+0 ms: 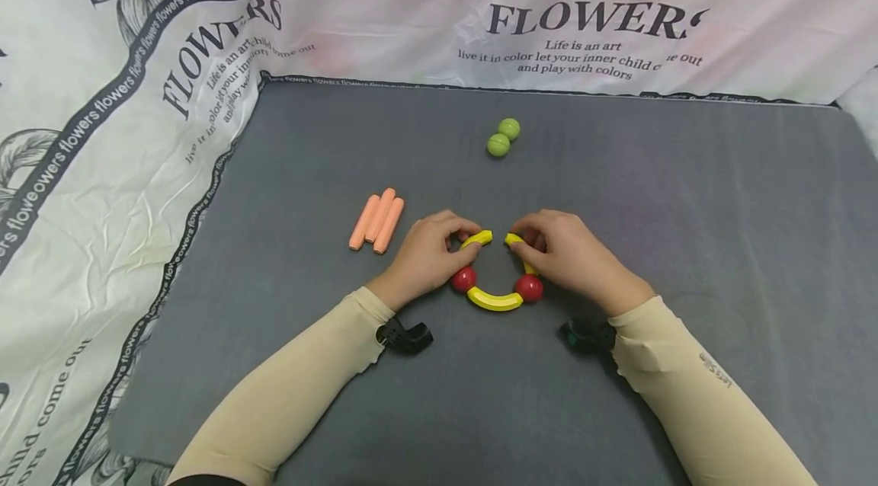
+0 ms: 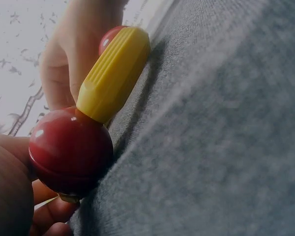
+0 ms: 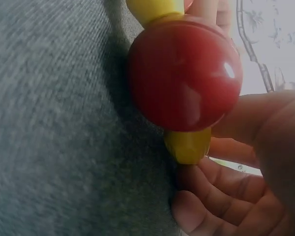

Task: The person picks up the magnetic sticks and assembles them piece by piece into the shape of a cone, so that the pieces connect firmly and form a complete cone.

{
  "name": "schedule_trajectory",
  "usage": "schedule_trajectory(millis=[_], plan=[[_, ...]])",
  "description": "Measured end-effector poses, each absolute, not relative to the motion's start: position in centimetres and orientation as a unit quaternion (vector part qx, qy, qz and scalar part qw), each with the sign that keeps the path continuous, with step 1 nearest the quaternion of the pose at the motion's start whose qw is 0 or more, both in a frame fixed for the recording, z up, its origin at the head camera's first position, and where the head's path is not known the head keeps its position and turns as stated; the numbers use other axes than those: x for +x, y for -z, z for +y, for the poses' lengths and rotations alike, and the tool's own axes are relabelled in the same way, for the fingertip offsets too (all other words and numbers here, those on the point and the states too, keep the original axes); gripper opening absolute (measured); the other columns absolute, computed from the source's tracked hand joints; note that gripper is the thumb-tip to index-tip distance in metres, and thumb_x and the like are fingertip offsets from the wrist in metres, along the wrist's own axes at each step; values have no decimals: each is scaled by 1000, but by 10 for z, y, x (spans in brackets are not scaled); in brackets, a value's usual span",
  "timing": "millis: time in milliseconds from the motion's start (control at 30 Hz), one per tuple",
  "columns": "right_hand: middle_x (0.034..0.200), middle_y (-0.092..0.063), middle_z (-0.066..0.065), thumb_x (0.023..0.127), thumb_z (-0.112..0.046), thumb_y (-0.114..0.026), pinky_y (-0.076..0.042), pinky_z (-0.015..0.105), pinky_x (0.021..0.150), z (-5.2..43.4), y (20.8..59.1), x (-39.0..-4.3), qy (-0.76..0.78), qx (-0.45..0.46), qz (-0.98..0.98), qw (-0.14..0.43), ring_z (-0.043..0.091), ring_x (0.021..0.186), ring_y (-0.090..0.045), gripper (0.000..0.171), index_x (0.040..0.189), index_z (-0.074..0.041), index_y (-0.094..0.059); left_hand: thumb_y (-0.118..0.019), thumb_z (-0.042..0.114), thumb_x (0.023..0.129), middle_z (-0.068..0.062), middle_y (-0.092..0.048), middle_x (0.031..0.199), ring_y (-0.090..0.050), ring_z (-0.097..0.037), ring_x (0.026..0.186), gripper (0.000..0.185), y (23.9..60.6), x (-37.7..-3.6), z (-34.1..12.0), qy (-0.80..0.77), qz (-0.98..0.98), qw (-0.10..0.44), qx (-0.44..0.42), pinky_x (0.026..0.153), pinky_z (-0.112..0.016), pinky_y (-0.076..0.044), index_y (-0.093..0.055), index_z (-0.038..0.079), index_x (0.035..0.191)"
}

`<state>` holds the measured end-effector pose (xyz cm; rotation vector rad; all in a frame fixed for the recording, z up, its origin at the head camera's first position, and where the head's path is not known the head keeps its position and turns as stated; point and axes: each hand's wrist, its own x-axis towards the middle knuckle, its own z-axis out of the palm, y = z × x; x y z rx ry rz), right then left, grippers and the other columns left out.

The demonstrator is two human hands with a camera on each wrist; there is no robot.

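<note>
A grey mat (image 1: pixel 686 242) lies over a white cloth (image 1: pixel 103 166) printed with grey flowers and the word FLOWERS. Toward the left of the mat, 3 orange sticks (image 1: pixel 376 222) lie side by side, touching one another, well apart from the hands.

Next comes the left hand (image 1: pixel 427 257), fingers curled, pinching the left yellow curved piece (image 1: pixel 476 239) at its upper end. That piece runs down to the left red ball (image 1: pixel 463 279), which sits against the hand; the left wrist view shows this ball (image 2: pixel 71 151) resting on the mat and joined to the ribbed bottom yellow piece (image 2: pixel 115 73).

In the middle, the bottom yellow piece (image 1: pixel 495 300) curves between the 2 red balls, touching both, so the parts form an arc open at the top. A small gap separates the upper tips of the 2 side pieces.

Behind the arc, 2 green balls (image 1: pixel 504 138) touch each other near the mat's far edge.

To the right, the right red ball (image 1: pixel 529 287) joins the right yellow curved piece (image 1: pixel 521 251), which the right hand (image 1: pixel 569 254) grips with curled fingers. The right wrist view shows that ball (image 3: pixel 184 73) close up, with fingers (image 3: pixel 221 206) curled beneath a yellow end.
</note>
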<state>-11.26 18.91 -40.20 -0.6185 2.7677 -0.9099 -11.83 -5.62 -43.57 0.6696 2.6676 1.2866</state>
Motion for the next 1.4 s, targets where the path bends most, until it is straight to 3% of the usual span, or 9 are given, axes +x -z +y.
schedule_trajectory(millis=[300, 433, 533, 633, 800, 867, 1033, 1200, 1400], plan=[[85, -68, 1, 99, -22, -74, -50, 34, 66, 188, 394, -123, 291, -213, 923, 134, 14, 69, -58, 25, 116, -4, -76, -74, 24, 98, 3, -65, 98, -53, -13, 73, 23, 438, -119, -58, -429, 875, 63, 216, 67, -28, -46, -78, 14, 118], [93, -73, 4, 103, -33, -69, -53, 38, 71, 190, 390, -145, 269, -203, 927, 163, 17, 75, -62, 33, 119, -5, -75, -74, 24, 99, 3, -65, 97, -53, -13, 73, 22, 440, -117, -59, -423, 877, 64, 216, 68, -28, -46, -78, 14, 118], [102, -76, 11, 104, -31, -68, -55, 43, 76, 189, 385, -170, 247, -199, 935, 160, 22, 83, -67, 34, 123, -2, -73, -74, 25, 98, 3, -65, 96, -53, -13, 74, 22, 442, -115, -59, -419, 880, 62, 218, 70, -29, -46, -79, 14, 117], [101, -73, 15, 102, -21, -70, -54, 46, 75, 184, 378, -193, 220, -209, 942, 146, 25, 82, -66, 42, 139, -1, -63, -74, 25, 98, 3, -65, 96, -53, -12, 75, 21, 442, -114, -60, -414, 881, 61, 220, 72, -28, -46, -79, 15, 117], [86, -62, 14, 101, -13, -68, -48, 43, 70, 173, 371, -223, 178, -226, 948, 138, 27, 73, -58, 69, 162, -5, -36, -75, 25, 98, 3, -65, 96, -54, -12, 75, 21, 441, -112, -59, -410, 883, 57, 222, 72, -27, -46, -79, 14, 115], [95, -66, 17, 102, -13, -66, -49, 45, 75, 169, 371, -231, 162, -230, 950, 136, 28, 79, -60, 67, 162, -4, -36, -75, 24, 98, 3, -65, 95, -54, -12, 75, 20, 441, -112, -58, -410, 883, 54, 223, 71, -27, -46, -79, 14, 115], [120, -69, 22, 104, -13, -64, -51, 49, 87, 163, 377, -237, 152, -232, 953, 121, 32, 93, -61, 44, 144, 4, -56, -74, 25, 98, 4, -64, 94, -53, -11, 74, 19, 444, -113, -56, -404, 884, 48, 230, 72, -26, -45, -79, 15, 114], [95, -71, 17, 102, -16, -69, -51, 43, 74, 163, 379, -226, 164, -220, 954, 119, 27, 77, -61, 37, 132, 5, -63, -74, 26, 99, 5, -63, 94, -52, -10, 73, 19, 444, -114, -58, -398, 886, 46, 234, 74, -27, -44, -79, 15, 114], [69, -59, 7, 98, -17, -77, -43, 35, 59, 161, 378, -203, 203, -243, 939, 133, 20, 59, -53, 37, 126, 5, -67, -73, 27, 100, 5, -63, 94, -52, -10, 74, 20, 438, -119, -64, -397, 888, 40, 230, 74, -28, -44, -79, 16, 115]])
